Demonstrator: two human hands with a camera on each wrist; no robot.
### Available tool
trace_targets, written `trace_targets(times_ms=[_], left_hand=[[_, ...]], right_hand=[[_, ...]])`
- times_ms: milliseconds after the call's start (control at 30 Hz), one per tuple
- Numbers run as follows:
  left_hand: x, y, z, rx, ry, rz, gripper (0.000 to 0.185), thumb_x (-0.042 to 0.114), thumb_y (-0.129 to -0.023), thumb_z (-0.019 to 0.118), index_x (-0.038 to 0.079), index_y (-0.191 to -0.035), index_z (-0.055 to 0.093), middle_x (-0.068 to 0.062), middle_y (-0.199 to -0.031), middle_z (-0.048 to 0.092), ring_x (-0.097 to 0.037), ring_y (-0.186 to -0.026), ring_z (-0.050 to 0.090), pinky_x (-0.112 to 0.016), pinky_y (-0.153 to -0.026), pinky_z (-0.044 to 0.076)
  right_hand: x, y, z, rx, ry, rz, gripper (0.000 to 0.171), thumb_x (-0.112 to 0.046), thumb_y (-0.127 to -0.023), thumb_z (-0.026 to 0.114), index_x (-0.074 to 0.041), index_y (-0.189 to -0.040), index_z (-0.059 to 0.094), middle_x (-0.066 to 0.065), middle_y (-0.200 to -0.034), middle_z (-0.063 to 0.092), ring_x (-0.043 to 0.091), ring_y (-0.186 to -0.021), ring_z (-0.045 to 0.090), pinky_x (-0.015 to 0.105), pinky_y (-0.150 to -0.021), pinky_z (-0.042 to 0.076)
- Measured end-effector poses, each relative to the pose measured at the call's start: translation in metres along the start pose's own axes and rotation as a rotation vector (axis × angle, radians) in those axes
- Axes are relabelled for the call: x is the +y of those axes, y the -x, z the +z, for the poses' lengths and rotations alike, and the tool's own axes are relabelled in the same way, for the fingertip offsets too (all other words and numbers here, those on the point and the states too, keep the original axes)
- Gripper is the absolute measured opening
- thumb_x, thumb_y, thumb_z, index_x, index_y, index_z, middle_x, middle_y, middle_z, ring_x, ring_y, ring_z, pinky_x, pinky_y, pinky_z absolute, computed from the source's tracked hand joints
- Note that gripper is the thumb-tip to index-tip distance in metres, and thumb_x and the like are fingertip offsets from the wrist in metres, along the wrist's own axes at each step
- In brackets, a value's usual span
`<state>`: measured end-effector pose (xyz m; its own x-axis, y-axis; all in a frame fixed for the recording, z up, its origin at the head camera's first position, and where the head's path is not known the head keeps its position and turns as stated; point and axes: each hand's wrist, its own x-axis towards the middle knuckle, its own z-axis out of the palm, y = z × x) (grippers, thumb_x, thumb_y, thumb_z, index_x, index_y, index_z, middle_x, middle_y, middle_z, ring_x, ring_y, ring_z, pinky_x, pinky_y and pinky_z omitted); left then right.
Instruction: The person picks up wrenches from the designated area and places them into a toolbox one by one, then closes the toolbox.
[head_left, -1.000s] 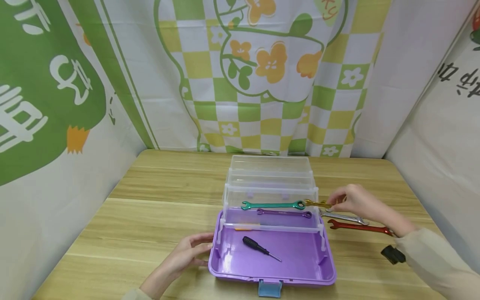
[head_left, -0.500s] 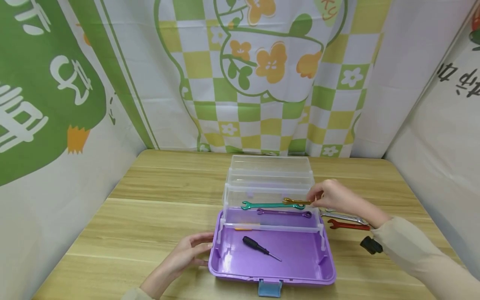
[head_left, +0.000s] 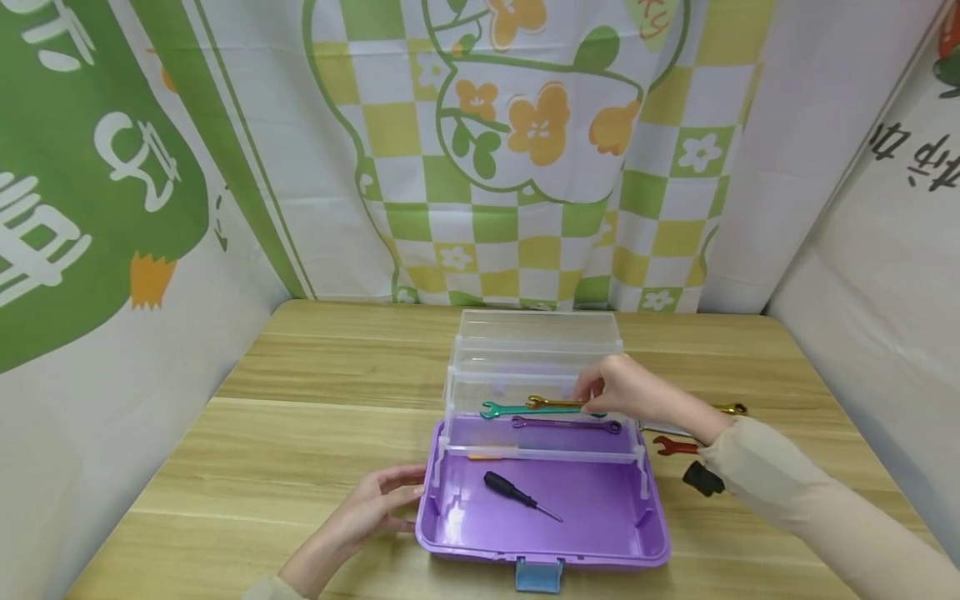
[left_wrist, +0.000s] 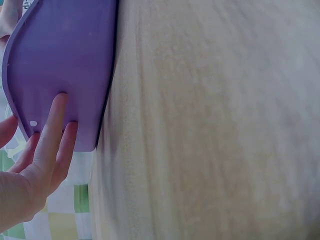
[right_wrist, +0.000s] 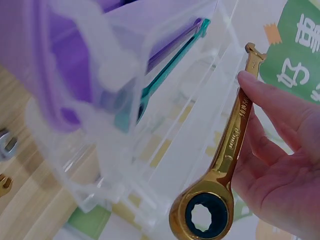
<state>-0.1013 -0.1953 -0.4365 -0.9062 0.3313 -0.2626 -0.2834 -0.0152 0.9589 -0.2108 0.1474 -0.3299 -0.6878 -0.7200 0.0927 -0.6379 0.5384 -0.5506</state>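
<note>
My right hand (head_left: 626, 392) pinches a gold ratcheting combination wrench (right_wrist: 232, 135) between thumb and fingers. It holds the wrench over the upper clear tray (head_left: 468, 392) of a purple toolbox (head_left: 600, 500). In that tiered clear part lie a green wrench (head_left: 506, 410) and a purple wrench (head_left: 566, 425). A black-handled screwdriver (head_left: 513, 490) rests on the box floor. My left hand (head_left: 375, 504) is at the box's left side; in the left wrist view its extended fingers (left_wrist: 52, 125) touch the outer purple wall.
On the table right of the box lie a red wrench (head_left: 673, 447), a silver wrench (head_left: 663, 430) and another gold wrench (head_left: 735, 409), partly hidden by my right arm. An orange item (head_left: 487, 456) shows under the tray. A blue latch (head_left: 538, 575) hangs at the box front.
My right hand has carried the gold wrench leftward from beside the box to above the tray with the green wrench. The left hand has stayed at the box's side.
</note>
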Motion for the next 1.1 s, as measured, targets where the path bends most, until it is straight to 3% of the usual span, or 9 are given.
trace_targets(times_ms=[267,667,900,1100], left_hand=[[0.000,0.000,0.000,0.002,-0.001,-0.001,0.055,0.013,-0.085,0.055,-0.013,-0.128,0.031,-0.029,-0.130,0.035,-0.028,-0.102,0.052,-0.045,-0.079,0.052],[-0.001,-0.001,0.000,0.007,-0.001,-0.008,0.056,0.013,-0.085,0.056,-0.012,-0.128,0.032,-0.029,-0.131,0.034,-0.028,-0.103,0.052,-0.045,-0.078,0.052],[0.000,-0.001,0.000,0.018,-0.008,-0.009,0.056,0.014,-0.084,0.057,-0.012,-0.128,0.032,-0.029,-0.130,0.035,-0.029,-0.103,0.052,-0.044,-0.078,0.052],[0.000,0.000,0.000,0.010,-0.005,-0.007,0.056,0.014,-0.085,0.056,-0.012,-0.128,0.031,-0.029,-0.131,0.034,-0.030,-0.103,0.052,-0.045,-0.078,0.052]], right_hand=[[-0.015,-0.018,0.009,-0.020,0.033,-0.022,0.009,-0.002,-0.069,0.070,-0.008,-0.074,0.068,-0.005,-0.067,0.063,0.004,-0.059,0.053,0.015,-0.051,0.047],[-0.028,-0.037,0.026,-0.083,-0.039,-0.030,0.008,-0.003,-0.068,0.072,-0.006,-0.074,0.068,-0.001,-0.072,0.066,0.006,-0.065,0.058,0.014,-0.058,0.050],[-0.029,-0.042,0.038,-0.095,-0.043,-0.052,0.010,-0.002,-0.065,0.073,-0.005,-0.073,0.068,-0.001,-0.068,0.065,0.003,-0.063,0.055,0.013,-0.058,0.049],[-0.026,-0.046,0.048,-0.091,-0.061,-0.016,0.010,-0.002,-0.064,0.073,-0.006,-0.072,0.068,-0.002,-0.066,0.064,0.002,-0.061,0.055,0.013,-0.056,0.049]])
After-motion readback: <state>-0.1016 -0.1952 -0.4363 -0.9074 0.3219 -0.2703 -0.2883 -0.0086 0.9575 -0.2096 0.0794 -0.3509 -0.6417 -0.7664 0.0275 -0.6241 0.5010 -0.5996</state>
